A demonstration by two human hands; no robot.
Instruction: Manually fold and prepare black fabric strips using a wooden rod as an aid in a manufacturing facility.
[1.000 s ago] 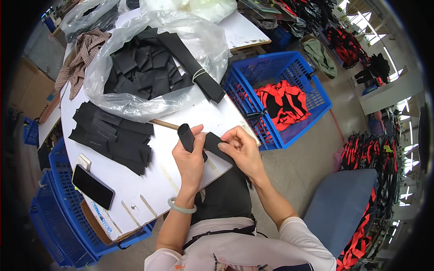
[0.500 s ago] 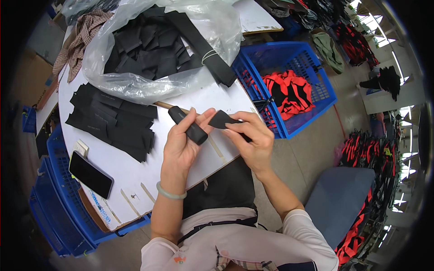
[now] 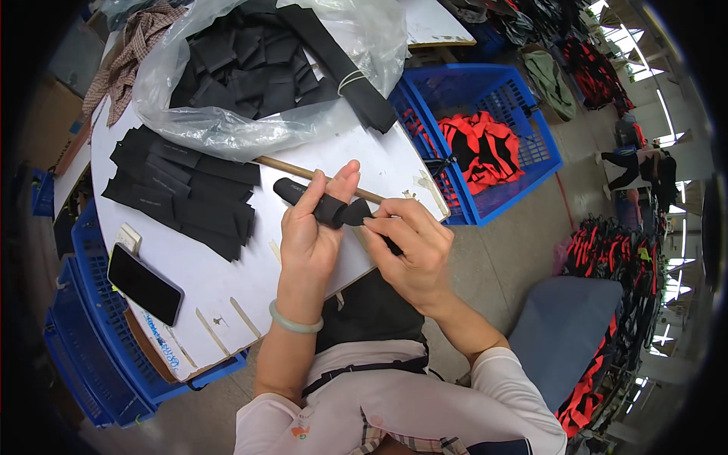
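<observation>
My left hand [image 3: 309, 244] has a black fabric tube [image 3: 291, 192] between thumb and palm, with the other fingers stretched out behind it. My right hand [image 3: 415, 249] pinches a small black fabric piece [image 3: 356, 212] between thumb and fingertips. That piece meets the near right end of the tube; whether the two are joined I cannot tell. Behind my hands a thin wooden stick [image 3: 274, 164] lies across the white table [image 3: 227, 292]. To the left is a spread stack of flat black fabric pieces [image 3: 178, 189].
A clear plastic bag [image 3: 227, 140] full of black pieces lies at the back, a tied black strip bundle [image 3: 356, 87] on it. A phone [image 3: 144, 284] rests at the left edge. Blue crates [image 3: 493, 216] flank the table, the right one holding red-and-black fabric [image 3: 481, 152].
My right hand has moved slightly left and down, bringing its black piece against the end of the tube. More of the wooden stick shows. The whole view has shifted a little.
</observation>
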